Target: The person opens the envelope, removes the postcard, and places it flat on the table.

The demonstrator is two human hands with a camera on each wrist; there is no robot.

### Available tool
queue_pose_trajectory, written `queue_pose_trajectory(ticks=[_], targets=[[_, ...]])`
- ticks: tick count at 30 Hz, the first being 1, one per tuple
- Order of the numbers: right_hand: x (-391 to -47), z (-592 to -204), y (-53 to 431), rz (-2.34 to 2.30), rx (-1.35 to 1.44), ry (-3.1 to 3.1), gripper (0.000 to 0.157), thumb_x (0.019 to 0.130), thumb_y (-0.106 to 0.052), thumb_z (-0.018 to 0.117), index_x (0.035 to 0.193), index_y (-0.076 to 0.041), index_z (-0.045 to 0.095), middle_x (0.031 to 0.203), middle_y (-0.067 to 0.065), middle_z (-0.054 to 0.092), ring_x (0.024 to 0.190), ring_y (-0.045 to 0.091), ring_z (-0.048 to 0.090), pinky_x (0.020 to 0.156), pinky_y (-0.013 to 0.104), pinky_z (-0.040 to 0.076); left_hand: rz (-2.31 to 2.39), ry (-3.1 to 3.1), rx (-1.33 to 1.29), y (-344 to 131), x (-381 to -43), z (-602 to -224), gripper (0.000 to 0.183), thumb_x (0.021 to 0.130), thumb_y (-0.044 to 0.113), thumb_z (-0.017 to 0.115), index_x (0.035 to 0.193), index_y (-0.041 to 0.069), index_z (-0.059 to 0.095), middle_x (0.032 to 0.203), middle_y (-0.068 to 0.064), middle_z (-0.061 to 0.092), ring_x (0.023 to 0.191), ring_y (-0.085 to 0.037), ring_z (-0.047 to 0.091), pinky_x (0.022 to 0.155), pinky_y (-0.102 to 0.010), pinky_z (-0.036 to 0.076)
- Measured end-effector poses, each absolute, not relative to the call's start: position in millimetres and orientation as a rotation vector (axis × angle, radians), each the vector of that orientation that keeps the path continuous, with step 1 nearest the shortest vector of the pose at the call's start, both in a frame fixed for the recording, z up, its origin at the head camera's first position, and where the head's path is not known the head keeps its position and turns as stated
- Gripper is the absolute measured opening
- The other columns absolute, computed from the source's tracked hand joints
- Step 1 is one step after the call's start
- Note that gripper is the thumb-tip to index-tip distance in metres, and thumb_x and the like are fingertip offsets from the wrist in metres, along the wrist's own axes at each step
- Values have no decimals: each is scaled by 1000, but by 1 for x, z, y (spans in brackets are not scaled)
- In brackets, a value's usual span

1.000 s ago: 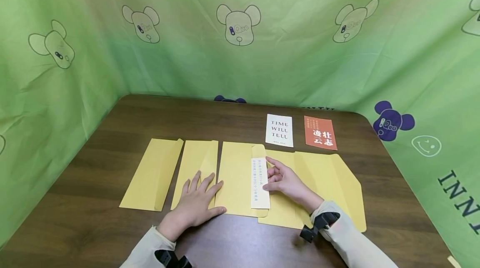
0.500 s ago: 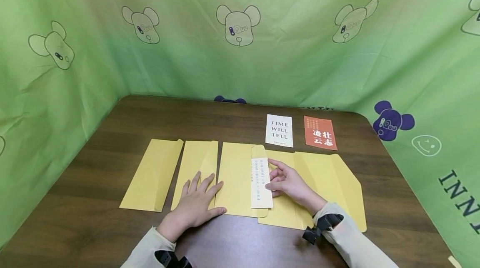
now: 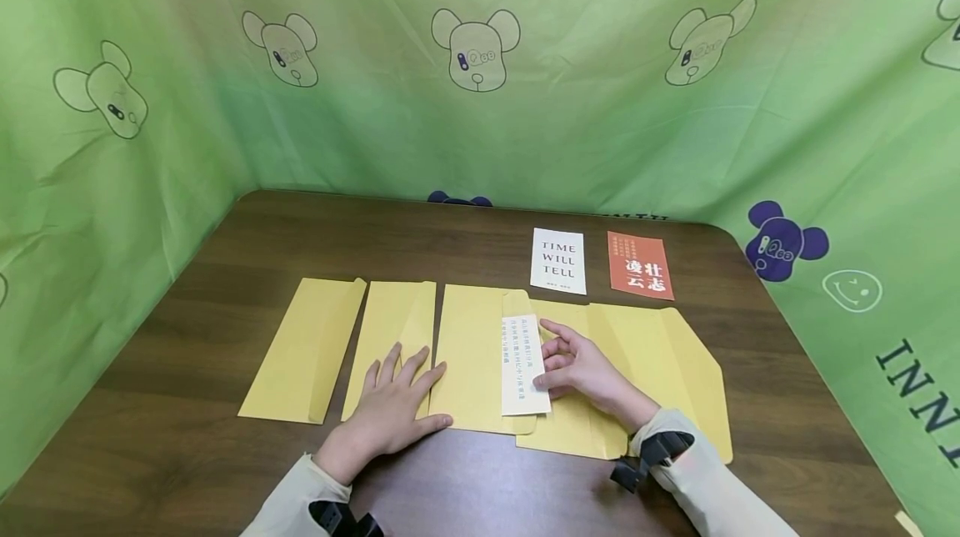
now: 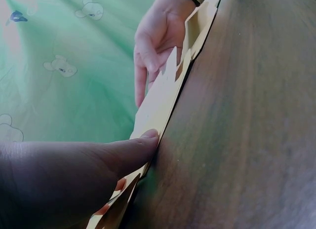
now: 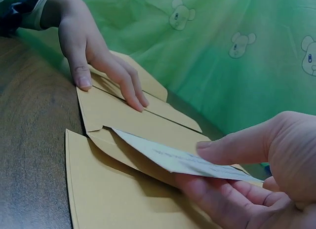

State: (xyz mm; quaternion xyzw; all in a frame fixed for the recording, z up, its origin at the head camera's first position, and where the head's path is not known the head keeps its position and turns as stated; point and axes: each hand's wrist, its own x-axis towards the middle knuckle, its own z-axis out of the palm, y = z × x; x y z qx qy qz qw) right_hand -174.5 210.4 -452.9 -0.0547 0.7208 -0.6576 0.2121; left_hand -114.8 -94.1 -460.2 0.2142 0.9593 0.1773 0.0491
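From the desk's (image 3: 480,487) middle, a white card (image 3: 557,262) at one o'clock says "TIME WILL TELL", a red card (image 3: 633,258) at two "壮志凌云"; the curtain (image 3: 585,128) shows "INN" at three.

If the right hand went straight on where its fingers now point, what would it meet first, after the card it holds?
Most likely the third yellow envelope from the left, just past the white card pinched in the right hand. The height between them is hard to judge.

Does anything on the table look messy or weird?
A bit: the rightmost envelope has its flap spread out, unlike the leftmost envelope. The white card tilts too, but the right hand holds it. I see no spills.
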Motion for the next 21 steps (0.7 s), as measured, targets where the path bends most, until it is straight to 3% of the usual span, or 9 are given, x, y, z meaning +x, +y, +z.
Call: queue_pose_trajectory(ticks=[9, 15, 21], targets=[[-171, -449, 209, -1770, -190, 2060, 114, 64, 28, 72, 157, 5, 10, 113, 20, 43, 86, 19, 58, 61, 34, 58, 546, 2921, 652, -94, -115, -459, 66, 93, 52, 63, 147, 16, 50, 155, -15, 35, 143, -51, 20, 106, -71, 21], [-168, -452, 210, -1757, -209, 2076, 101, 67, 24, 71, 152, 13, 18, 111, 18, 42, 85, 17, 56, 64, 32, 58, 546, 2909, 642, -94, -113, -458, 67, 92, 52, 63, 147, 16, 50, 156, -15, 35, 143, -50, 20, 107, -70, 21], [-165, -451, 215, -1766, -188, 2126, 84, 72, 18, 71, 146, 18, 30, 100, 15, 52, 83, 16, 59, 69, 27, 56, 543, 2908, 637, -94, -113, -458, 67, 93, 52, 63, 147, 16, 49, 156, -14, 34, 143, -50, 19, 107, -70, 21]])
